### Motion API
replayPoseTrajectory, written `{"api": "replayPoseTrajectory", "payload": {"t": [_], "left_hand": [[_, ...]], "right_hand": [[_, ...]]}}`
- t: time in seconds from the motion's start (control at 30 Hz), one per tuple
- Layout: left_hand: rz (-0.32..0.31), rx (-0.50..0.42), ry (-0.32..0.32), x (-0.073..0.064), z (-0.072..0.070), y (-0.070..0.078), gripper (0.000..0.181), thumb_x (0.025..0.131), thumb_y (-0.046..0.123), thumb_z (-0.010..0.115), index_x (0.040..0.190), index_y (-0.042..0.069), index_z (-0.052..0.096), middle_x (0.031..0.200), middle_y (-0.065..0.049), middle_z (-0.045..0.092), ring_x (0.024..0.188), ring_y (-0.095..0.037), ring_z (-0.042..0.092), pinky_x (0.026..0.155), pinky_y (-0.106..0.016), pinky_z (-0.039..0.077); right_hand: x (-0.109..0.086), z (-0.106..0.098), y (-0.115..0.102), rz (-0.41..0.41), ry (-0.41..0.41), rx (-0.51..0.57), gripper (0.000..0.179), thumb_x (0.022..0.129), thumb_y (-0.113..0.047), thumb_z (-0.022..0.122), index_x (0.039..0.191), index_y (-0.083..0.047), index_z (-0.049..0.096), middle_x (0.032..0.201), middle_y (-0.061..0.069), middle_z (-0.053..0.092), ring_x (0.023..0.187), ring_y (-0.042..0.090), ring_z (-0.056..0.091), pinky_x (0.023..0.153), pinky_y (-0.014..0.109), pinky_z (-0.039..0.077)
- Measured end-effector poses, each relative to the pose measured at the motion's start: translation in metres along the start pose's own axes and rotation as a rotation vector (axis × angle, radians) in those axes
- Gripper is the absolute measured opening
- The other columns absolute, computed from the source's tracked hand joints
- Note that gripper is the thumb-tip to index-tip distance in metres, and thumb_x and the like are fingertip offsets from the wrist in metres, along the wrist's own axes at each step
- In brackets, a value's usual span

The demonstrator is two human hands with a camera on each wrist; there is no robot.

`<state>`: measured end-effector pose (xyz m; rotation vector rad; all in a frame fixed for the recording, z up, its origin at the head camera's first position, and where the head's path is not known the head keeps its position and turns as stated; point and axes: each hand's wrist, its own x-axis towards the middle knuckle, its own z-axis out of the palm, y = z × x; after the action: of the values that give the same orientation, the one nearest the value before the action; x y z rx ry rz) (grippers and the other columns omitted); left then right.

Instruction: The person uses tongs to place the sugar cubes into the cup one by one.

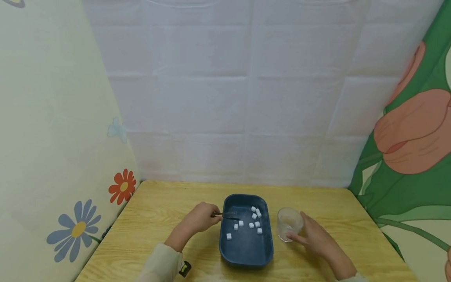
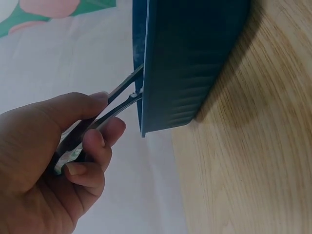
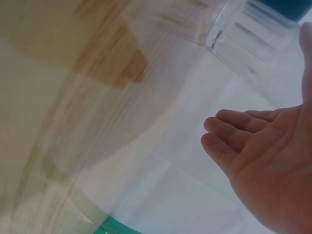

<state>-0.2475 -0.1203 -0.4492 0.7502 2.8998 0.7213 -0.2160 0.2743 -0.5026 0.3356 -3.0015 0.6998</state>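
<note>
A dark blue rectangular dish (image 1: 246,250) holds several small white cubes (image 1: 251,225) scattered over its bottom. At the dish's left rim, my left hand (image 1: 201,217) grips a pair of dark metal tongs (image 2: 105,114) between thumb and fingers. Their tips reach over the rim into the dish, and the left wrist view hides them behind its wall. Right of the dish stands a clear drinking glass (image 1: 289,223), with no cubes visible in it. My right hand (image 1: 317,239) is spread beside the glass, thumb at its near side, fingers straight; whether it touches is hard to tell.
The light wood-grain table (image 1: 155,219) bears the dish and the glass. White sheeting (image 1: 211,98) hangs behind its far edge. Printed floral cloths line the left and right sides. A dark strap-like item (image 1: 184,269) shows by the left sleeve.
</note>
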Motion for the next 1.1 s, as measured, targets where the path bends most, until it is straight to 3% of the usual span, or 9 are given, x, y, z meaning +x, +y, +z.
{"api": "replayPoseTrajectory", "payload": {"t": [0.3,0.6,0.87,1.0,1.1], "left_hand": [[0.015,0.029,-0.029,-0.001,-0.002,0.006,0.012,0.095,0.02,0.072,0.097,0.01,0.077,0.089,0.001,0.074,0.075,-0.007,0.067,0.067,-0.027,0.054],[0.012,0.055,-0.06,-0.006,-0.004,0.008,0.011,0.094,0.018,0.072,0.093,0.009,0.078,0.081,0.004,0.072,0.062,-0.001,0.056,0.059,-0.024,0.048],[0.009,0.079,-0.091,-0.009,-0.009,0.013,0.009,0.092,0.016,0.074,0.091,0.009,0.079,0.08,0.004,0.071,0.061,-0.001,0.055,0.059,-0.023,0.049],[0.037,0.114,-0.111,-0.009,-0.012,0.019,0.008,0.091,0.013,0.074,0.084,0.011,0.078,0.073,0.007,0.068,0.057,-0.002,0.051,0.057,-0.023,0.046],[0.052,0.14,-0.124,-0.008,-0.013,0.022,0.021,0.09,0.01,0.073,0.069,0.014,0.071,0.059,0.011,0.054,0.05,-0.003,0.039,0.052,-0.022,0.038]], "right_hand": [[0.0,0.0,0.0,-0.014,0.009,0.001,0.111,0.086,-0.063,0.07,0.144,0.022,0.031,0.141,0.046,0.04,0.128,0.059,0.045,0.101,0.067,0.039],[0.001,-0.001,-0.001,0.021,-0.018,0.007,0.111,0.086,-0.063,0.069,0.146,0.022,0.029,0.143,0.045,0.039,0.13,0.059,0.044,0.103,0.067,0.038],[0.001,-0.002,-0.002,0.035,-0.034,0.012,0.112,0.087,-0.064,0.068,0.147,0.021,0.027,0.144,0.045,0.037,0.131,0.059,0.042,0.104,0.068,0.037],[0.0,-0.002,-0.002,0.028,-0.03,0.014,0.111,0.087,-0.063,0.069,0.147,0.021,0.028,0.144,0.045,0.038,0.131,0.059,0.043,0.103,0.068,0.038],[0.0,-0.002,-0.001,0.028,-0.031,0.011,0.111,0.087,-0.063,0.069,0.147,0.021,0.028,0.144,0.045,0.038,0.131,0.059,0.043,0.103,0.068,0.038]]}}
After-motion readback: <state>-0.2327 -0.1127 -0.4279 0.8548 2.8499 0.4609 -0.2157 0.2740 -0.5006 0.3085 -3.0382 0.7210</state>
